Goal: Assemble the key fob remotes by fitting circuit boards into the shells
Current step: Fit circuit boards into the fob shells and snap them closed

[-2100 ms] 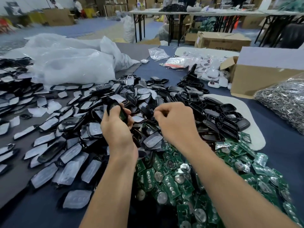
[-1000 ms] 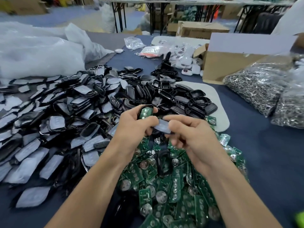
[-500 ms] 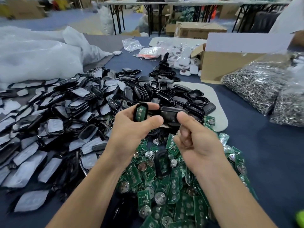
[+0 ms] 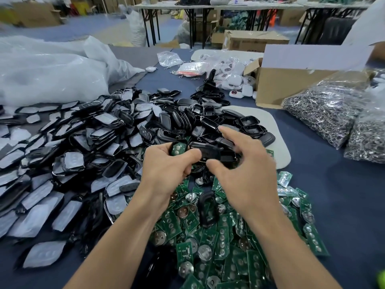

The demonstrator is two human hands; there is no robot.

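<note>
My left hand (image 4: 166,167) grips a black shell with a green circuit board (image 4: 178,148) seated in it, face up. Just right of it is a black shell cover (image 4: 208,152). My right hand (image 4: 243,172) holds that cover, thumb under it and blurred fingers spread over its far side, index finger pointing away. The cover touches my left thumb. Loose green circuit boards (image 4: 210,249) lie heaped below my wrists, with one black shell (image 4: 207,209) on top. More empty black shells (image 4: 198,119) are piled beyond my hands.
Grey rubber button pads (image 4: 62,163) cover the left of the table. A white foam mat (image 4: 279,142) lies under the shells at right. Behind it stand a cardboard box (image 4: 291,86) and bags of metal key rings (image 4: 325,109). A big white plastic bag (image 4: 52,76) lies far left.
My right hand picked a black cover from the pile and brought it against the board-filled shell in my left hand. Its fingers have spread since half a second ago.
</note>
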